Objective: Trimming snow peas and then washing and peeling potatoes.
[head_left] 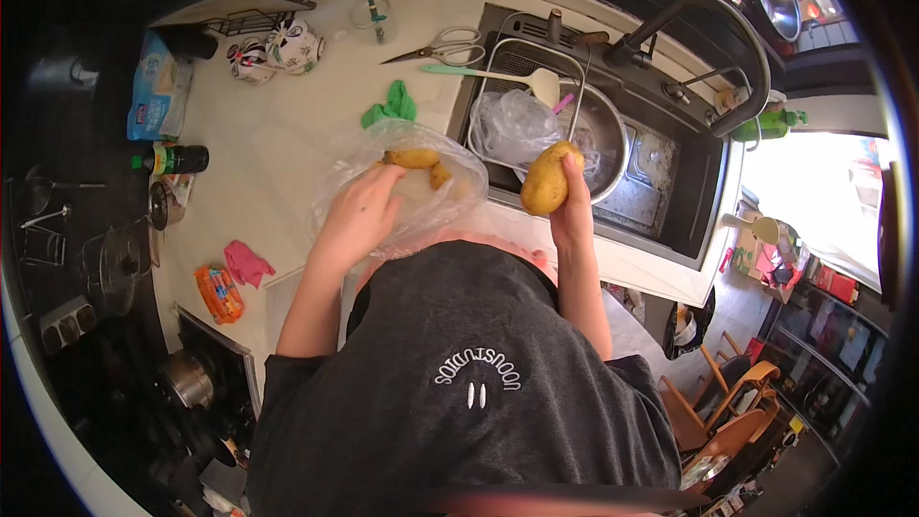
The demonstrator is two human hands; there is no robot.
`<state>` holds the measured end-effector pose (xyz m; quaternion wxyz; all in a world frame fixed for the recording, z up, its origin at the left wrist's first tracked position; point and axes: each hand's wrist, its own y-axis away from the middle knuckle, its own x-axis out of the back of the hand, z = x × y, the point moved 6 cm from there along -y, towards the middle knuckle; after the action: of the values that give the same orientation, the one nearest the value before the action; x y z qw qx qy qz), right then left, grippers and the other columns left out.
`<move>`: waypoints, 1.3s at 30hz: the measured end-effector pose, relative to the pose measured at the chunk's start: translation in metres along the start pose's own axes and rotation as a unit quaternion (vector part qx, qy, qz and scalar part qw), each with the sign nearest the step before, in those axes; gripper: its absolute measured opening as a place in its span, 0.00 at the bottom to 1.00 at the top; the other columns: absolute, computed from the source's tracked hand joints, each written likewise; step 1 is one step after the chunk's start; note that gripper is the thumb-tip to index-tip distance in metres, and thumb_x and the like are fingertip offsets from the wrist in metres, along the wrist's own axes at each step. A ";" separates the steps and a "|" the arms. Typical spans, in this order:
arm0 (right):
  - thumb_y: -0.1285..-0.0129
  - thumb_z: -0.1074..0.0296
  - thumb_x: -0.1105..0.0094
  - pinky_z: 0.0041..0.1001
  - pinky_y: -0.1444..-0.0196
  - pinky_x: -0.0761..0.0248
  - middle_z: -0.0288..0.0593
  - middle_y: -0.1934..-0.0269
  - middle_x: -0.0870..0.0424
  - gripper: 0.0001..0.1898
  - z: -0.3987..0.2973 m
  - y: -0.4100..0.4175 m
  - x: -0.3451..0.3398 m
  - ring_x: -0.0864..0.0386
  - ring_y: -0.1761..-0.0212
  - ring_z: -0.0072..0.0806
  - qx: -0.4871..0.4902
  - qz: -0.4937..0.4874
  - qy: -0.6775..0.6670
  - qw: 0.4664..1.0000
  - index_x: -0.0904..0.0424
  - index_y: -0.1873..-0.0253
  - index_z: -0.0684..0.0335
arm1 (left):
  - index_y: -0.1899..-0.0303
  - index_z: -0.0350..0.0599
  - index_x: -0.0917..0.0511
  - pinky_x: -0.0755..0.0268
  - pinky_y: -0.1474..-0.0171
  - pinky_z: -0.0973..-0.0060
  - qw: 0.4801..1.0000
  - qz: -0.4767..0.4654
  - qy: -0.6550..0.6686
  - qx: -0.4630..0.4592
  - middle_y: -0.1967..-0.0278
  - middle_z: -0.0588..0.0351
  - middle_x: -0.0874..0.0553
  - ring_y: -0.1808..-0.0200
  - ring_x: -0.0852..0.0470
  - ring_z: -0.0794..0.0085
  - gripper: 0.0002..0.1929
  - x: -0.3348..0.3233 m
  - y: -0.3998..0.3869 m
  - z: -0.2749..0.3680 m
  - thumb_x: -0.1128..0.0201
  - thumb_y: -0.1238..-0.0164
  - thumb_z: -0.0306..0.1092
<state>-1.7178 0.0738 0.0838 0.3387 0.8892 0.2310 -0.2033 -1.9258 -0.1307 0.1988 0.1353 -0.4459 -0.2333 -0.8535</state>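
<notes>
A large potato (pixel 547 179) is gripped in my right hand (pixel 572 210), above the near edge of the sink. My left hand (pixel 365 210) is at the mouth of a clear plastic bag (pixel 459 212) on the counter, its fingertips near the potatoes in it. Several potatoes (pixel 415 159) lie inside the bag; one smaller piece (pixel 439 175) shows beside them. Whether my left fingers grip the bag or a potato cannot be made out. Just beyond the bag lies a crumpled green cloth (pixel 390 105).
Across the black sink (pixel 668 233) sit a wire basket (pixel 479 86) with a crumpled plastic bag (pixel 513 118), a spatula (pixel 542 85) and a steel basin (pixel 623 151). Scissors (pixel 438 52) lie on the counter (pixel 251 151). A bottle (pixel 179 159), pink cloth (pixel 247 263) and orange packet (pixel 219 294) are at left.
</notes>
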 end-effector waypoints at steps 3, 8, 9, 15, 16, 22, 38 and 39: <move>0.29 0.52 0.42 0.31 0.42 0.28 0.41 0.48 0.21 0.25 -0.001 0.004 0.001 0.22 0.46 0.28 -0.011 0.007 -0.017 1.000 0.30 0.37 0.64 | 0.52 0.38 0.22 0.24 0.51 0.58 0.994 0.062 0.066 -0.056 0.58 0.47 0.14 0.56 0.15 0.52 0.13 -0.052 -0.042 -0.023 0.39 0.37 0.30; 0.28 0.52 0.43 0.32 0.41 0.28 0.41 0.47 0.21 0.25 -0.009 0.013 0.002 0.22 0.45 0.29 0.007 -0.006 -0.020 1.000 0.31 0.36 0.64 | 0.51 0.38 0.22 0.26 0.48 0.54 0.999 -0.023 -0.017 -0.018 0.50 0.39 0.21 0.48 0.20 0.45 0.12 -0.141 -0.068 -0.028 0.42 0.36 0.26; 0.28 0.52 0.43 0.32 0.41 0.28 0.41 0.47 0.21 0.25 -0.009 0.012 0.007 0.22 0.45 0.29 0.012 -0.001 -0.022 1.000 0.31 0.36 0.64 | 0.50 0.39 0.22 0.27 0.47 0.53 0.999 0.030 0.010 -0.043 0.46 0.36 0.24 0.46 0.22 0.42 0.13 -0.153 -0.069 -0.031 0.43 0.36 0.25; 0.28 0.52 0.43 0.33 0.41 0.28 0.43 0.47 0.22 0.26 -0.004 0.015 0.020 0.21 0.45 0.30 0.005 0.023 -0.035 0.999 0.32 0.35 0.65 | 0.49 0.40 0.22 0.28 0.47 0.53 0.994 -0.047 0.072 -0.060 0.49 0.35 0.23 0.48 0.23 0.39 0.17 -0.208 -0.086 -0.076 0.40 0.42 0.22; 0.28 0.51 0.43 0.33 0.41 0.27 0.43 0.47 0.22 0.26 -0.003 0.013 0.017 0.21 0.45 0.30 -0.001 0.023 -0.033 0.999 0.32 0.35 0.65 | 0.48 0.41 0.21 0.28 0.47 0.53 0.995 -0.045 0.040 -0.081 0.50 0.35 0.21 0.49 0.22 0.41 0.18 -0.221 -0.089 -0.089 0.38 0.43 0.23; 0.29 0.45 0.44 0.34 0.42 0.26 0.43 0.48 0.21 0.28 -0.002 0.012 0.020 0.20 0.46 0.31 0.000 0.019 -0.040 0.999 0.31 0.36 0.62 | 0.50 0.47 0.18 0.26 0.46 0.54 0.997 0.006 -0.031 -0.064 0.54 0.41 0.15 0.51 0.17 0.48 0.23 -0.190 -0.076 -0.076 0.29 0.50 0.41; 0.29 0.44 0.43 0.34 0.43 0.25 0.43 0.47 0.21 0.27 -0.014 0.002 0.038 0.21 0.45 0.33 0.016 0.044 -0.061 0.997 0.31 0.37 0.60 | 0.37 0.37 0.26 0.27 0.38 0.60 0.792 0.160 0.521 0.275 0.40 0.48 0.19 0.42 0.19 0.58 0.34 -0.037 -0.007 -0.329 0.44 0.29 0.61; 0.29 0.44 0.43 0.34 0.43 0.25 0.43 0.47 0.21 0.27 -0.014 0.003 0.037 0.21 0.45 0.33 0.014 0.040 -0.057 0.997 0.31 0.37 0.60 | 0.36 0.38 0.27 0.28 0.37 0.61 0.775 0.144 0.568 0.236 0.39 0.49 0.20 0.41 0.20 0.59 0.33 -0.033 -0.011 -0.321 0.45 0.28 0.59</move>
<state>-1.6832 0.0923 0.0757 0.3462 0.8894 0.1728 -0.2435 -2.1355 -0.2872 0.0105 0.4656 0.1371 -0.2411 -0.8404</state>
